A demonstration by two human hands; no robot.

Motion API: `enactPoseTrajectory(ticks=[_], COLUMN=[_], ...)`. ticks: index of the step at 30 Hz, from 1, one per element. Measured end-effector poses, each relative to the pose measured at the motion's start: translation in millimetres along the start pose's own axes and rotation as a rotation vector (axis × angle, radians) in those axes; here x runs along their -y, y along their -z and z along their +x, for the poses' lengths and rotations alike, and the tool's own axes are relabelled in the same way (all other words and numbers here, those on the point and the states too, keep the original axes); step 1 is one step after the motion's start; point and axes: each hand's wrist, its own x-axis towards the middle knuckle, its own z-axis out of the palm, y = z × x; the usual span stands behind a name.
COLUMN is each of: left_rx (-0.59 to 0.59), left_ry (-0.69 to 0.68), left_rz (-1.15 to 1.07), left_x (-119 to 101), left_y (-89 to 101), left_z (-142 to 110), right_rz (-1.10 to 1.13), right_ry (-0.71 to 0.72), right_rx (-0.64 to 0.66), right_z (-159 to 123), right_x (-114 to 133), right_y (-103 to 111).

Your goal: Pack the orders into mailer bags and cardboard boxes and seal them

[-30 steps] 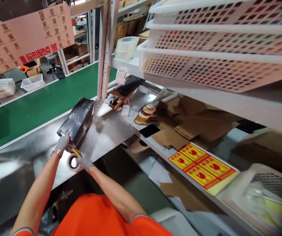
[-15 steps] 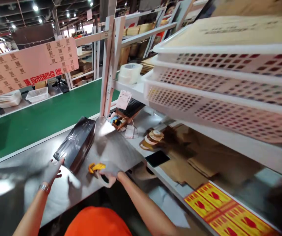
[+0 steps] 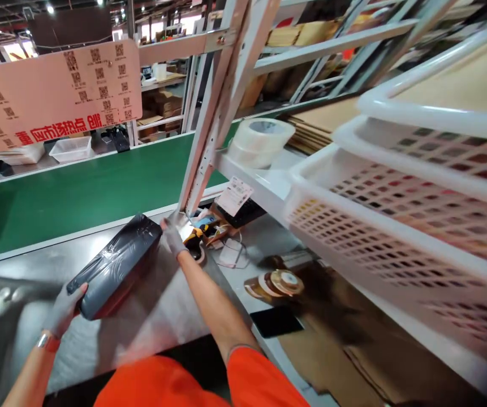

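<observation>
Steadying the black film-wrapped oblong parcel (image 3: 113,265) comes first: it lies tilted on the shiny steel bench (image 3: 162,316), just beside the flat green conveyor belt (image 3: 77,192). Best, I reckon, to keep its near end pinned so the slick wrap can't skid on the smooth metal.

My left hand (image 3: 63,308), grey knit glove, cups that near end w/ fingers curled round it.

My right hand (image 3: 174,236), gloved too, reaches to the far end by the small yellow-black handheld tool (image 3: 196,234); fingers half-bent, can't tell if they grip anything.
</observation>
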Motion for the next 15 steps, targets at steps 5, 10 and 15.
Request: enactPoseTrajectory(ticks=[5,10,15], left_rx=[-0.16,-0.139,-0.055], left_ry=[-0.014,-0.173,-0.245], left_rz=[0.045,0.337,0.575], left_x=[-7.6,-27.1,-10.3], left_y=[-3.5,-5.0,7.6], left_z=[-3.3,-7.9,-8.1], right_rz=[0.262,0.357,0.194], right_ry=[0.005,-0.028,-0.138], right_rx=[0.138,0.011,-0.237], right_z=[4.4,-61.3,-164.4], right_x=[3.9,-39.6,-107.4], right_y=[-26.9,15.7,49.7])
